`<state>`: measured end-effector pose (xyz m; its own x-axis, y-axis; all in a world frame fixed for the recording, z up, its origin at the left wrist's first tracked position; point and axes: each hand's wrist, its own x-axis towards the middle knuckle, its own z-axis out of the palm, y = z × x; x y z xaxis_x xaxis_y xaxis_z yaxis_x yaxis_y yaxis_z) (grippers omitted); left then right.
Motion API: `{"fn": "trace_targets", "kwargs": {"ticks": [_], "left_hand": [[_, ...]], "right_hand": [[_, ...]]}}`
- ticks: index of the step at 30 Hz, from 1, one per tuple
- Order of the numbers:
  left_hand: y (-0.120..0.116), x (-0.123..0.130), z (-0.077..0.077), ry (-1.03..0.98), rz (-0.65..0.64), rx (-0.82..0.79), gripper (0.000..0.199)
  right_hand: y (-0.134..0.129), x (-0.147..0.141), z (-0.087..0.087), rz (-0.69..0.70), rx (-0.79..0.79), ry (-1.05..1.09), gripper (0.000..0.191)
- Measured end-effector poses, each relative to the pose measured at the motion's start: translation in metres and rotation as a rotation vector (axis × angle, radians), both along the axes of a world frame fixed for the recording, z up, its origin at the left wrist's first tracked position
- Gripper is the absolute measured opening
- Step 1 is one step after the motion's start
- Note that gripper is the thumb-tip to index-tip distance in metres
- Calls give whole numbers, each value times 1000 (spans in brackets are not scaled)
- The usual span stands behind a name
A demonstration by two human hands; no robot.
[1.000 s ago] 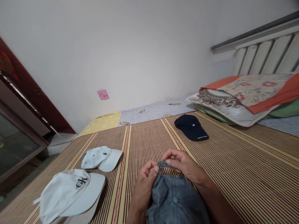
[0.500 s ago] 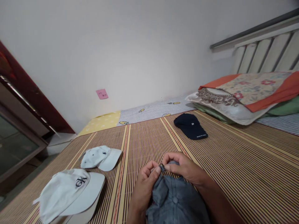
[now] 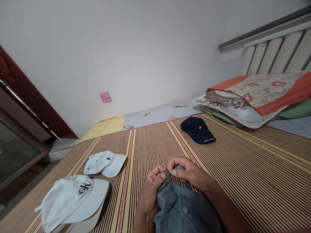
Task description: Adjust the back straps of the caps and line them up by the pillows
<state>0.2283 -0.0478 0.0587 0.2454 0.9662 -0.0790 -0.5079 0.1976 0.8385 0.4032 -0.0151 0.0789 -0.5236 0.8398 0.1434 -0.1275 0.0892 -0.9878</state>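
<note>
A dark grey-blue baseball cap (image 3: pixel 181 210) is at the bottom centre, its back opening and strap toward the far side. My left hand (image 3: pixel 150 189) pinches the left part of the cap's back strap (image 3: pixel 167 173) between thumb and fingers. From the right, my right hand (image 3: pixel 188 173) pinches the strap close beside it, fingertips nearly touching the left ones. The cap's brim is out of view. What the fingertips cover of the strap's fastening is hidden.
Left on the striped mat (image 3: pixel 145 142) lie a pale cap (image 3: pixel 99 163) and a white cap (image 3: pixel 65 200) with black letters, resting over a beige brim (image 3: pixel 84 223). A navy cap (image 3: pixel 196 129) lies farther off. Pillows (image 3: pixel 255 97) are stacked right, near a radiator (image 3: pixel 279 55).
The strap between my fingertips shows a little more of its length. Both hands stay pinched in nearly the same place, and the cap has shifted slightly right. The other caps have not moved.
</note>
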Motion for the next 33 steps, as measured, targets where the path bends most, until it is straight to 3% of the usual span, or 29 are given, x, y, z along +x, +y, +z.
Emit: {"fn": "trace_targets", "kwargs": {"ticks": [6, 12, 33], "left_hand": [[1, 0, 1, -20, -22, -51, 33], [1, 2, -2, -92, -28, -2, 29], [-6, 2, 0, -116, -58, 26, 31]], "right_hand": [[4, 2, -3, -54, 103, -24, 12], [1, 5, -1, -11, 99, -5, 27], [-6, 7, 6, -59, 180, -17, 19]]}}
